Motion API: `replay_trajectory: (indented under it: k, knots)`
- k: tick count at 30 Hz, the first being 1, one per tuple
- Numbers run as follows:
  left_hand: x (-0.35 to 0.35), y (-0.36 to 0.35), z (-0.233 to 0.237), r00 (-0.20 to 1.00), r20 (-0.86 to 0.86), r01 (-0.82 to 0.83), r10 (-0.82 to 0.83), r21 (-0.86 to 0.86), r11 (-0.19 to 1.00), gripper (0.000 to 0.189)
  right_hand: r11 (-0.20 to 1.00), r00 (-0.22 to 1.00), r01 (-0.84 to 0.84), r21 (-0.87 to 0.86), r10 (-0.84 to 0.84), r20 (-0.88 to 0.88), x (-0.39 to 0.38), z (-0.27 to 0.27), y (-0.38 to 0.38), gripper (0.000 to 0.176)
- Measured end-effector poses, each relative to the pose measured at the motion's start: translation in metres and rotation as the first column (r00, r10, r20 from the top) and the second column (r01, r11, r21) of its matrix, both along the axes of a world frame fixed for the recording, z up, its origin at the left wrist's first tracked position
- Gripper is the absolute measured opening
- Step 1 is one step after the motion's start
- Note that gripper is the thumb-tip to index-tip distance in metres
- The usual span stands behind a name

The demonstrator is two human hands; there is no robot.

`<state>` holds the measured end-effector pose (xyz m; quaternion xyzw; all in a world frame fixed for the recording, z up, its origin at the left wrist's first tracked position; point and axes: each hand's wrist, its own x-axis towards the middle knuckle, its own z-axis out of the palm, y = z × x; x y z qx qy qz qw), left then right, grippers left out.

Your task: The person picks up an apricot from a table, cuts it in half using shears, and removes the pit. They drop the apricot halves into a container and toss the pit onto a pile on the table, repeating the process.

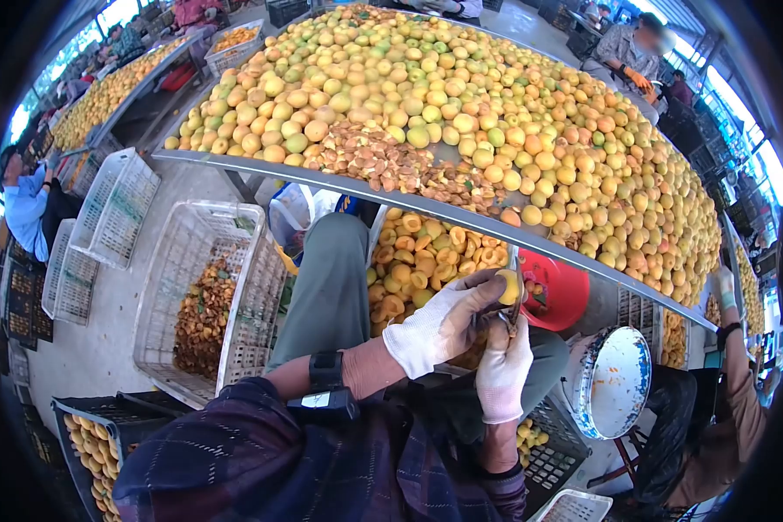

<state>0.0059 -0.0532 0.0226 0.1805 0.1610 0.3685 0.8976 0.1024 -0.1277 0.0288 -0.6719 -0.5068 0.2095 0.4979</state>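
Note:
My left hand, in a white glove with stained fingers, grips a yellow apricot between thumb and fingers. Just below it, my right hand, also gloved, is closed around a small knife whose thin blade stands up against the fruit's right side. The knife's handle is mostly hidden by my fingers. Under both hands, between my knees, a container holds halved apricots with orange flesh showing. In front, the metal-edged table bears a large heap of whole apricots and a pile of brown pits.
A white crate with brown pits stands left of my leg. To the right are a red basin and a white bucket. A black crate of apricots sits lower left. Co-workers sit around, one person's arm close at right.

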Motion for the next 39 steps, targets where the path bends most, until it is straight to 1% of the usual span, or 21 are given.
replay_trajectory:
  k: [3,5,7,9,11,13,15,17,20,23,24,25,27,29,31,33,34,36,37,38,39]
  knots:
    - [-0.004,0.008,-0.008,0.999,0.028,0.03,-0.031,0.046,0.998,0.045,0.999,0.998,-0.046,-0.018,0.047,0.045,0.007,0.001,-0.002,0.03]
    - [-0.011,0.013,-0.009,0.996,0.048,0.072,-0.077,0.093,0.993,0.045,0.96,0.979,-0.171,-0.22,0.14,-0.148,0.021,0.005,-0.007,0.033]
    - [-0.012,0.018,-0.003,0.944,-0.324,0.085,0.066,0.432,0.898,0.046,0.942,0.963,-0.161,-0.293,0.085,-0.256,0.026,0.005,-0.009,0.036]
    - [-0.005,0.014,-0.007,0.969,-0.245,0.063,0.039,0.398,0.915,0.049,0.921,0.919,-0.206,-0.332,0.065,-0.39,0.025,0.009,-0.009,0.038]
    - [-0.001,0.005,-0.006,0.993,0.058,0.096,-0.102,0.108,0.99,0.049,0.986,0.933,-0.132,-0.098,0.09,-0.347,0.012,-0.016,-0.006,0.033]
    - [-0.001,0.001,0.004,0.993,0.034,0.104,-0.109,0.12,0.987,0.051,0.989,0.987,-0.049,0.139,0.068,-0.143,0.011,-0.049,0.002,0.036]
    - [-0.002,0.005,-0.006,0.996,-0.051,0.087,-0.077,0.239,0.967,0.053,0.993,0.989,-0.063,0.103,0.076,-0.131,0.013,-0.038,-0.002,0.038]
    - [-0.017,0.013,0.013,0.974,-0.217,0.141,-0.066,0.351,0.926,0.049,0.978,0.948,-0.112,-0.176,0.052,-0.314,0.015,-0.01,-0.009,0.046]
    - [-0.021,0.034,0.018,0.828,-0.554,0.42,0.085,0.714,0.56,0.035,0.959,0.964,-0.198,-0.205,0.152,-0.219,0.032,-0.006,-0.01,0.048]
    - [-0.019,0.031,0.019,0.846,-0.524,0.408,0.093,0.751,0.52,0.034,0.954,0.936,-0.225,-0.198,0.155,-0.317,0.033,-0.011,-0.012,0.044]
    - [-0.017,0.019,0.021,0.879,-0.472,0.307,0.073,0.674,0.672,0.035,0.957,0.885,-0.237,-0.166,0.142,-0.444,0.03,-0.012,-0.012,0.042]
    - [-0.011,0.008,0.017,0.879,-0.471,0.306,0.073,0.676,0.671,0.035,0.958,0.885,-0.237,-0.165,0.142,-0.443,0.022,-0.016,-0.01,0.042]
    - [0.002,-0.006,0.006,0.994,-0.072,0.101,-0.087,0.218,0.971,0.038,0.993,0.885,-0.116,0.03,0.117,-0.45,0.007,-0.023,-0.007,0.044]
    - [0.002,-0.005,-0.001,0.993,-0.057,0.111,-0.1,0.24,0.964,0.041,0.99,0.855,-0.137,-0.033,0.101,-0.509,0.008,-0.021,-0.011,0.049]
    - [-0.004,0.006,-0.001,0.972,-0.209,0.199,-0.108,0.48,0.854,0.039,0.982,0.929,-0.17,0.081,0.187,-0.32,0.015,-0.023,-0.01,0.051]
    - [-0.013,0.03,0.009,0.897,-0.441,0.377,0.015,0.782,0.496,0.036,0.954,0.884,-0.286,-0.086,0.228,-0.407,0.033,-0.024,-0.017,0.053]
    - [-0.015,0.036,0.015,0.849,-0.527,0.469,0.033,0.782,0.411,0.033,0.941,0.886,-0.317,-0.122,0.247,-0.392,0.039,-0.025,-0.019,0.052]
    - [-0.014,0.033,0.013,0.842,-0.537,0.473,0.043,0.776,0.417,0.034,0.924,0.886,-0.349,-0.154,0.272,-0.375,0.038,-0.034,-0.018,0.052]
    - [-0.012,0.032,0.011,0.836,-0.546,0.479,0.052,0.772,0.417,0.034,0.96,0.89,-0.279,-0.007,0.256,-0.377,0.032,-0.048,-0.013,0.052]
    - [-0.002,0.008,-0.002,0.963,-0.263,0.212,-0.06,0.601,0.771,0.036,0.969,0.894,-0.197,0.149,0.241,-0.379,0.031,-0.053,-0.01,0.051]
    - [0.0,0.001,-0.006,0.968,-0.213,0.217,-0.132,0.448,0.867,0.039,0.961,0.796,-0.271,-0.043,0.199,-0.571,0.035,-0.04,-0.02,0.041]
